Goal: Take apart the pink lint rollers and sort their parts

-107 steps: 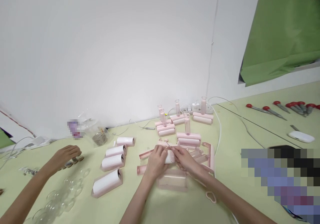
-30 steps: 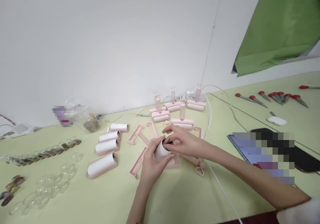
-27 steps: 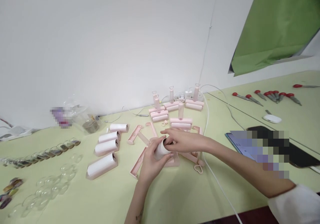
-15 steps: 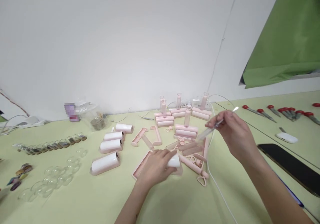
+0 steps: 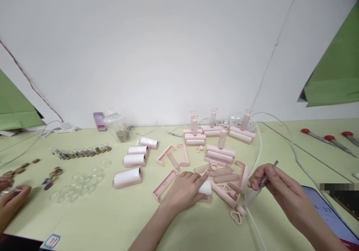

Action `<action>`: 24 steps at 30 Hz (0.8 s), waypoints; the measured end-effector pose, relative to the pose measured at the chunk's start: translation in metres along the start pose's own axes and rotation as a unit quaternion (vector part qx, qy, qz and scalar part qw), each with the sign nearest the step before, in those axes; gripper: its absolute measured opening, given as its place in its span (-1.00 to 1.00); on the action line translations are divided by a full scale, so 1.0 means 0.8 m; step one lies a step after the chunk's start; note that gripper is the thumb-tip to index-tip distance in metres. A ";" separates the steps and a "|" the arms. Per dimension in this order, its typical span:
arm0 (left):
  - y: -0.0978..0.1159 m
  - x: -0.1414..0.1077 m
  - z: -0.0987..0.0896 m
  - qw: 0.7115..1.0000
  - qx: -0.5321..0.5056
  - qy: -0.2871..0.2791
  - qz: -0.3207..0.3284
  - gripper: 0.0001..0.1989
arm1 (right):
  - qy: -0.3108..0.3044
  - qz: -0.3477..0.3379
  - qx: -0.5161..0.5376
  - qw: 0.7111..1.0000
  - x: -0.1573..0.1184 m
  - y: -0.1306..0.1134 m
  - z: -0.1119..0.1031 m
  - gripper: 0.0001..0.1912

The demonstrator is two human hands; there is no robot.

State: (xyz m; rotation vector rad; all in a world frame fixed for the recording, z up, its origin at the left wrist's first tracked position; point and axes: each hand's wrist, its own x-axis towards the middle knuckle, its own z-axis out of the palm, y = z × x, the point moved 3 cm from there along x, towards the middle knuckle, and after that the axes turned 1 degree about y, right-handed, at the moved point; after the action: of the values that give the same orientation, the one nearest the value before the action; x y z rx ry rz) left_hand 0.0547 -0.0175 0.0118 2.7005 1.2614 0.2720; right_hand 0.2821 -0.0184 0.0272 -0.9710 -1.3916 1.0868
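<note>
My left hand [image 5: 185,191] is wrapped over a white roll [image 5: 206,188] in a clear, pinkish cover on the table. In my right hand [image 5: 273,180], raised at the right, is a slim clear tube with a grey tip [image 5: 276,163]. Between and beyond my hands lie pink frames, a pink rod [image 5: 223,194], clear pinkish tubes [image 5: 226,178] and a heart-shaped loop [image 5: 236,217]. Several pink rollers with upright handles [image 5: 220,154] stand farther back. An open pink tray [image 5: 165,183] touches the area just left of my left hand.
Covered white rolls [image 5: 128,177] lie left of centre. Clear domes [image 5: 80,183] and stones are farther left, near another person's hands [image 5: 14,198]. A white cable [image 5: 255,225] crosses beside my right hand; a phone [image 5: 331,217] and red-ended tools [image 5: 316,136] are at right.
The view has turned left, bringing another person's hands into sight. My right hand has come lower, with the tube. My left hand remains on the white roll.
</note>
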 end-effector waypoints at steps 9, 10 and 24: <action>0.008 -0.022 0.022 0.999 -0.019 0.023 -0.041 -0.25 | -0.004 0.021 0.021 1.000 -0.002 0.017 -0.003 -0.71; 0.007 -0.039 0.013 0.997 -0.029 0.054 -0.052 -0.30 | 0.005 0.029 0.022 0.999 -0.003 0.021 -0.006 -0.70; -0.136 -0.206 -0.022 0.935 0.091 0.216 -0.266 -0.32 | 0.097 0.113 0.041 0.988 -0.001 0.052 -0.029 -0.63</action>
State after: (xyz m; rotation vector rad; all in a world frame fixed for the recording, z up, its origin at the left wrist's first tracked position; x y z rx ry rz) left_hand -0.1337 -0.0742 -0.0106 2.3721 2.1741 0.7335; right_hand 0.3049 -0.0060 -0.0132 -1.1615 -1.0900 1.1736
